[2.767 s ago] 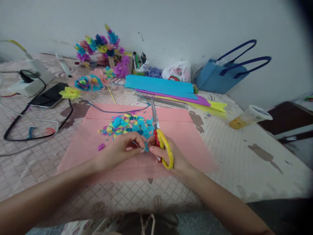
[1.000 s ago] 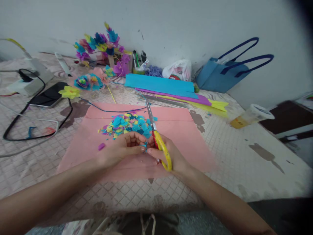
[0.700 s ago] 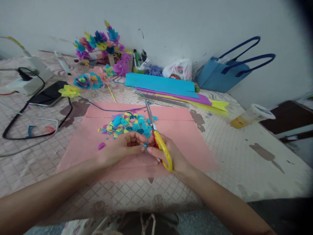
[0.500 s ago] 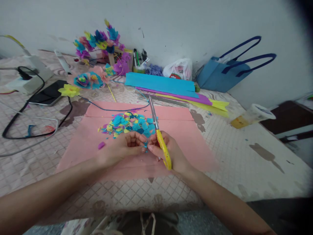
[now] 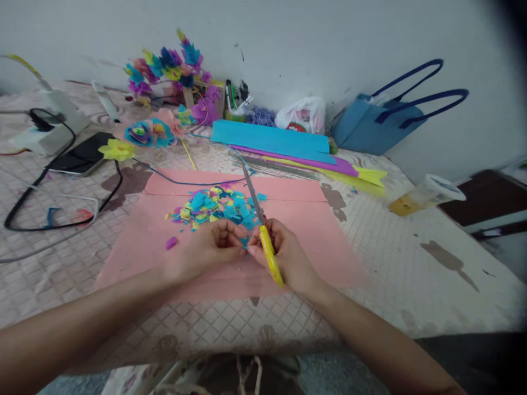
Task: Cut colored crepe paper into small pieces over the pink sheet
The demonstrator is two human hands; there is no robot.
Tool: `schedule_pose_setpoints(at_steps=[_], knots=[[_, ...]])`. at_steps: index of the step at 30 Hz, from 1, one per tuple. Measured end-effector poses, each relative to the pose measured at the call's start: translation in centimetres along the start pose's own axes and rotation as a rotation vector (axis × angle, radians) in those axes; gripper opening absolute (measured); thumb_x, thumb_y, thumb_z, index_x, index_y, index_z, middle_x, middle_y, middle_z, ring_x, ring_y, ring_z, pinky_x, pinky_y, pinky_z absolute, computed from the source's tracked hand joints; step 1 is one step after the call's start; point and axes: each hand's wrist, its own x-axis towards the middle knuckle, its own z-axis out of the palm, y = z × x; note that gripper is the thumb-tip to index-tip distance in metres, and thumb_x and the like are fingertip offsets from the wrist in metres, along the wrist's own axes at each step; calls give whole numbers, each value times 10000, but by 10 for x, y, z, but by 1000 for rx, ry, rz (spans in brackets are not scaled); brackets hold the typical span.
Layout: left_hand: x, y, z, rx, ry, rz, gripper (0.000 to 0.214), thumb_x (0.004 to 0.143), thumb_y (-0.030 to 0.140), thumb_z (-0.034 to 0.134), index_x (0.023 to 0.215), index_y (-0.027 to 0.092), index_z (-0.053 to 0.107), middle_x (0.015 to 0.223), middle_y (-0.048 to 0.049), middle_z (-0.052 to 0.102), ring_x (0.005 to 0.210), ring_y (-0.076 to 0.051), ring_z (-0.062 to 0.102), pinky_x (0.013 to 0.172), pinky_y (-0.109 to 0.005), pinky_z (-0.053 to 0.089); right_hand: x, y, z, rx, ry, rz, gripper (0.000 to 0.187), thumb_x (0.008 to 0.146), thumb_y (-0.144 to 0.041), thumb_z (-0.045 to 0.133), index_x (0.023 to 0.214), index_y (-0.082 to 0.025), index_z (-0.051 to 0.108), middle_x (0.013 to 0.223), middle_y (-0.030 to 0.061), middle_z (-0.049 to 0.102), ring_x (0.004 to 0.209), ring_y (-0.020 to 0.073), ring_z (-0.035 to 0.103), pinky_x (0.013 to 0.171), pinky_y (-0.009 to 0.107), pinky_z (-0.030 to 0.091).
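My left hand (image 5: 220, 241) pinches a tiny blue paper piece (image 5: 245, 241) between thumb and fingertips. From the other side, the fingertips of my right hand (image 5: 284, 249) meet the same piece. Yellow-handled scissors (image 5: 268, 249) rest in my right hand, blades pointing up and away, apparently closed. Just beyond my hands lies a heap of cut paper bits (image 5: 218, 204) in blue, yellow, purple and pink, on a pink paper sheet (image 5: 321, 241). A small purple piece (image 5: 171, 242) sits by my left wrist. My fingers partly hide the blue piece.
Behind the sheet lie blue paper (image 5: 267, 140), purple and yellow strips. Paper flowers (image 5: 150, 131), a phone (image 5: 82, 153) and a power strip (image 5: 53, 131) with cables are at left. A lidded plastic cup (image 5: 426, 195) and blue bag (image 5: 370, 126) stand at right.
The scissors have tilted, their tips swinging slightly left and their handles lower left. Both hands stay in nearly the same place, still pinched at the blue paper piece.
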Motion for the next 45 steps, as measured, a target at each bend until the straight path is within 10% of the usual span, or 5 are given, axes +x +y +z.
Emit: schedule_pose_setpoints(at_steps=[21,45], knots=[[-6,4,5,123,54,48,233,677,190,736,846,157,579,763,-4,647,702,-155,639,676,-309,519,-1,11,1,-41,10,-85,277,696,-260,704,821,-228,460,767,-15,546,676,137,498,607,268,419],[-4,5,-3,184,-88,-45,254,840,403,602,745,169,636,715,-24,663,673,-158,603,662,-283,470,3,4,-4,226,-1,130,331,639,-305,742,827,-213,487,728,-39,521,492,60,419,366,172,336]])
